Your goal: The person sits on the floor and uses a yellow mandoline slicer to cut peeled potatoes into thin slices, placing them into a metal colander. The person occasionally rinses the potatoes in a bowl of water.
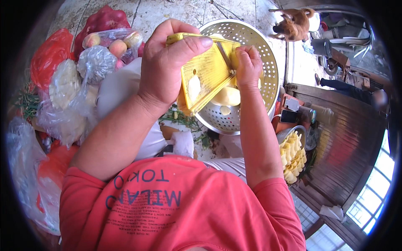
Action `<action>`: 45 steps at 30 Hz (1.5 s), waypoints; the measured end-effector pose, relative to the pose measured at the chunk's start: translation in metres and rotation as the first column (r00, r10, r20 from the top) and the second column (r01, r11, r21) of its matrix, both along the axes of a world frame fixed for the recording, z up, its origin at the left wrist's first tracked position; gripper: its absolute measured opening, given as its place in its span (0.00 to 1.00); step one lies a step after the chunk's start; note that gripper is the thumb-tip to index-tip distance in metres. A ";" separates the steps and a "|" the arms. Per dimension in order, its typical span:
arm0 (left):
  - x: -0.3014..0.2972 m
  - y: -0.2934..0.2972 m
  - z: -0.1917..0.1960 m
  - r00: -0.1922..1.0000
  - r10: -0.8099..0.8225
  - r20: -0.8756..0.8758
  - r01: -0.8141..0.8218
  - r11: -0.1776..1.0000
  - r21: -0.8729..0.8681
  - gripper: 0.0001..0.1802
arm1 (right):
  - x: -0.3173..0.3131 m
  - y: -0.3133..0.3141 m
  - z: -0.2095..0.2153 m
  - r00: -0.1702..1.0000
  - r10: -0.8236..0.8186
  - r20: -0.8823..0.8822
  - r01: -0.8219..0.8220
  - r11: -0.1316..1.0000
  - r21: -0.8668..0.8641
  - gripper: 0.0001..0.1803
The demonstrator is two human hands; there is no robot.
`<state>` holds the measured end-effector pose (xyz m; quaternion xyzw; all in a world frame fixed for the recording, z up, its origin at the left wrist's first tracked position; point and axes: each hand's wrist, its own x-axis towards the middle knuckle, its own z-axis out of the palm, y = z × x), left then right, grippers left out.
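My left hand [165, 65] grips a yellow slicer board [207, 75] by its top edge and holds it tilted over a metal colander [268, 62]. My right hand [248, 67] presses a small pale piece of potato against the slicer's blade. Peeled potato pieces [226, 97] lie in the colander below the board. A thin slice sticks to the slicer's face.
Plastic bags of produce [98, 58] and red bags [50, 52] lie at the left. A bowl of pale cut sticks [293, 157] stands at the right beside a dark wooden table [347, 138]. A dog [295, 23] stands at the top right. Green scraps litter the ground.
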<state>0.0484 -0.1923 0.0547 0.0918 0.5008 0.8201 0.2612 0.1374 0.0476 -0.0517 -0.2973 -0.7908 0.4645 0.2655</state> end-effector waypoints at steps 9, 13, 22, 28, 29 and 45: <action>-0.003 0.001 -0.001 0.999 0.015 0.032 -0.016 0.999 0.030 0.14 | 0.025 -0.017 0.012 0.982 -0.065 -0.180 -0.041 0.849 -0.527 0.20; -0.003 0.003 -0.003 0.999 0.004 0.047 -0.007 0.998 0.070 0.13 | 0.035 -0.029 0.019 0.994 -0.062 -0.093 0.012 0.887 -0.462 0.22; 0.001 0.000 -0.006 0.996 -0.011 0.093 0.000 0.993 0.121 0.12 | 0.044 -0.110 0.089 0.926 0.344 -0.153 -0.335 0.939 0.078 0.23; -0.002 0.005 -0.007 0.997 0.013 0.081 -0.019 0.997 0.076 0.13 | 0.035 -0.057 0.037 0.995 0.076 -0.069 -0.087 0.980 -0.177 0.18; -0.002 0.005 -0.007 0.996 0.014 0.089 -0.021 0.997 0.074 0.14 | 0.034 -0.054 0.035 0.997 0.062 -0.042 -0.067 0.991 -0.117 0.18; 0.003 -0.003 -0.009 0.993 0.046 0.110 -0.052 0.997 0.058 0.17 | 0.043 -0.117 0.087 0.940 0.293 -0.177 -0.273 0.953 0.131 0.17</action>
